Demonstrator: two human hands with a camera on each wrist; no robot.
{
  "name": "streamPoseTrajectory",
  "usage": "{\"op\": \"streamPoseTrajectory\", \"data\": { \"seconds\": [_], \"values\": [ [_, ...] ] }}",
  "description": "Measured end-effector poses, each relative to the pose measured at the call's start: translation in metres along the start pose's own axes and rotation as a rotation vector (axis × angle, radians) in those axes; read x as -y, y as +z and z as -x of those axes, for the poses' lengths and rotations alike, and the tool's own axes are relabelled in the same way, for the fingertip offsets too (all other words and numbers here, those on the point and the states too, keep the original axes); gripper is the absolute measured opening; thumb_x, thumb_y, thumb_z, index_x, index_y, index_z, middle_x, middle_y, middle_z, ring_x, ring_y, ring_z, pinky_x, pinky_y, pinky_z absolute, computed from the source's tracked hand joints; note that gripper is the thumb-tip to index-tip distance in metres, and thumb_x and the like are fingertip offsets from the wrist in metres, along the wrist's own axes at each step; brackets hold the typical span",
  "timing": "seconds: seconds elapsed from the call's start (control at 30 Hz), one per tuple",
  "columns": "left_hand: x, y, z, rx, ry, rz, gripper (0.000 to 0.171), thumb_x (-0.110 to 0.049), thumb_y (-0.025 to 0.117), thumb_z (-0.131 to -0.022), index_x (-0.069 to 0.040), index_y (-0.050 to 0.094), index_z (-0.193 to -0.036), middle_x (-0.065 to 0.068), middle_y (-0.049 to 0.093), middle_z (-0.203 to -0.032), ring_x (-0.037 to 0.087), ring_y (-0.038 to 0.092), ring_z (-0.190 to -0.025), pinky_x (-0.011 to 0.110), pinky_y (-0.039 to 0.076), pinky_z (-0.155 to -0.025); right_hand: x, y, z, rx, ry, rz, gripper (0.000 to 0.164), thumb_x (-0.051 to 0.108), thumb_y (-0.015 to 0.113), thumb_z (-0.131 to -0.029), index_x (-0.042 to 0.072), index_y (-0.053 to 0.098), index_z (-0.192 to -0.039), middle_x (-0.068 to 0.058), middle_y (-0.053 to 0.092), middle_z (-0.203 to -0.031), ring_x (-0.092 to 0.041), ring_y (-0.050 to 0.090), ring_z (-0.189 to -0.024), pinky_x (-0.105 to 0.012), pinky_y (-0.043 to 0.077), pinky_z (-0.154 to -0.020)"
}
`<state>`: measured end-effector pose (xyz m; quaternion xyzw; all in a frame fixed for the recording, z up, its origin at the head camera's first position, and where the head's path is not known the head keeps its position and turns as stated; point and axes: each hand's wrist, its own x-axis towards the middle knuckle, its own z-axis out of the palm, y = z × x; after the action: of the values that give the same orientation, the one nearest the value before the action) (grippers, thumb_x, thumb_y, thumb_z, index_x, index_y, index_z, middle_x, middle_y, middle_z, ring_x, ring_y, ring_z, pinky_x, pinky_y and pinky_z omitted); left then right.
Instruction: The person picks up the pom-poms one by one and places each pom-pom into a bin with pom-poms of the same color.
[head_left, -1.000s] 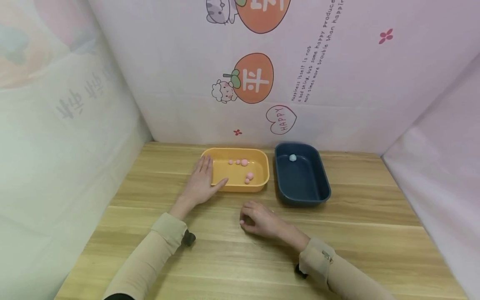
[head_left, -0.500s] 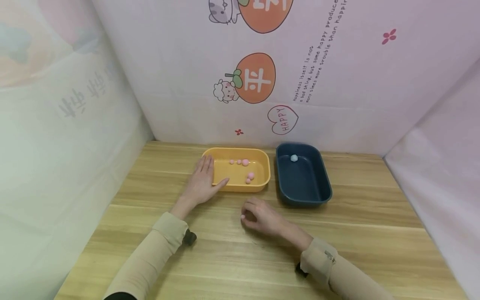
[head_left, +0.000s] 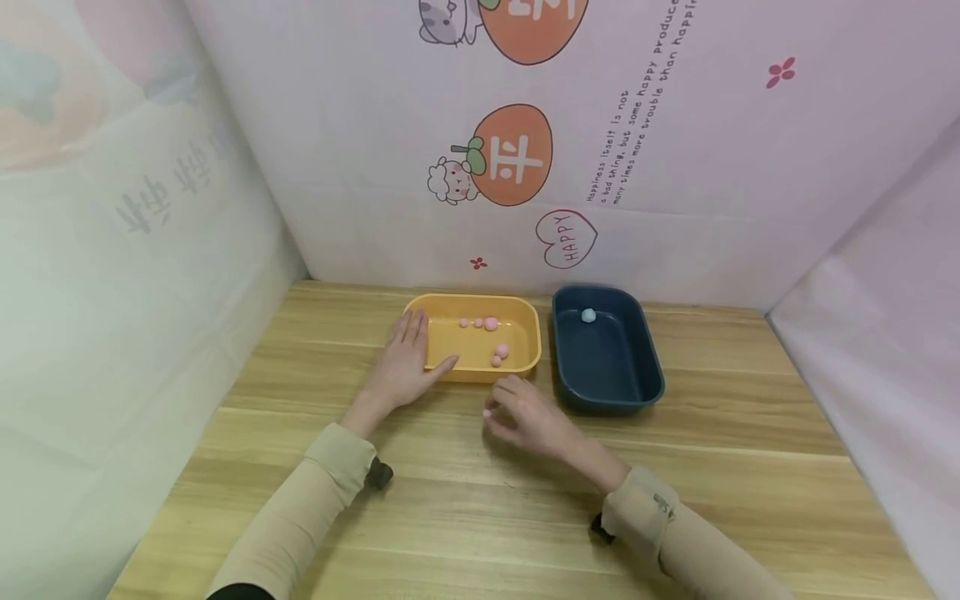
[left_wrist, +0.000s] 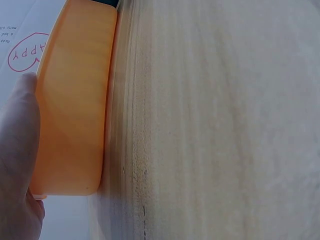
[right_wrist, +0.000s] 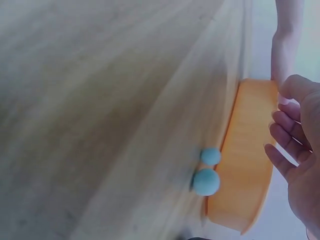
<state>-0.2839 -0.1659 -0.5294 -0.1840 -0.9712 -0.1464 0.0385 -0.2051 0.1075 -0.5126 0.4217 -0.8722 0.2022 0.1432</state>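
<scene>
My left hand (head_left: pixel 400 369) rests over the left end of the yellow plastic box (head_left: pixel 450 340), fingers straight and thumb spread along the near rim. In the left wrist view that thumb (left_wrist: pixel 22 120) lies at the box's edge. Several pink balls (head_left: pixel 491 323) lie inside the box. Just in front of it, my right hand (head_left: pixel 534 421) pinches a small pink ball (head_left: pixel 487 413) between thumb and forefinger, the other fingers loosely bent. The right wrist view shows two light blue balls (right_wrist: pixel 206 181) on the table against the box's near side; in the head view the right hand hides them.
A dark blue box (head_left: pixel 609 354) stands close to the right of the yellow one, with one light blue ball (head_left: pixel 588 316) in it. Both sit on a wooden table (head_left: pixel 450 525) near its back edge. Printed white cloth (head_left: pixel 360 167) hangs behind and at both sides.
My right hand has moved away from me toward the yellow box's near side, the pink ball still pinched. The left hand has stayed in place.
</scene>
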Motion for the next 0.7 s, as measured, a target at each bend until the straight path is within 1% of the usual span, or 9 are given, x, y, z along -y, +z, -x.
{"op": "streamPoseTrajectory", "data": {
  "seconds": [0.1,0.3,0.47,0.7],
  "values": [
    [0.000,0.000,0.000,-0.003,0.003,-0.003,0.109,-0.074,0.040,-0.108,0.011,0.015,-0.171,0.029,0.013,-0.182,0.043,0.006,-0.173,0.051,0.008,-0.143,0.000,-0.004,-0.003,-0.006,0.015,0.004,0.019,0.011,0.090,-0.090,0.010,0.073,-0.100,-0.003,0.074,-0.102,-0.018,0.068,-0.098,-0.031,0.062,-0.087],
    [0.000,0.000,0.000,-0.005,-0.001,0.008,0.109,-0.075,0.040,-0.108,0.010,0.016,-0.171,0.028,0.014,-0.182,0.043,0.006,-0.174,0.051,0.009,-0.143,0.000,-0.011,-0.011,-0.003,0.062,-0.007,0.016,0.011,0.088,-0.093,0.010,0.075,-0.102,-0.003,0.076,-0.105,-0.019,0.069,-0.102,-0.034,0.062,-0.089],
    [-0.001,-0.001,0.000,-0.005,-0.002,0.009,0.108,-0.075,0.040,-0.108,0.011,0.017,-0.171,0.028,0.014,-0.182,0.043,0.006,-0.174,0.052,0.010,-0.143,-0.005,-0.013,-0.017,-0.024,0.075,0.006,0.018,0.010,0.089,-0.092,0.009,0.074,-0.102,-0.003,0.075,-0.104,-0.019,0.068,-0.100,-0.034,0.061,-0.086],
    [-0.002,-0.002,0.001,-0.001,-0.003,0.008,0.108,-0.075,0.039,-0.108,0.011,0.017,-0.171,0.028,0.014,-0.182,0.043,0.007,-0.173,0.052,0.010,-0.143,-0.016,-0.012,-0.026,-0.075,0.068,-0.027,0.017,0.006,0.088,-0.092,0.007,0.073,-0.101,-0.006,0.073,-0.103,-0.020,0.070,-0.098,-0.034,0.063,-0.085]
  ]
}}
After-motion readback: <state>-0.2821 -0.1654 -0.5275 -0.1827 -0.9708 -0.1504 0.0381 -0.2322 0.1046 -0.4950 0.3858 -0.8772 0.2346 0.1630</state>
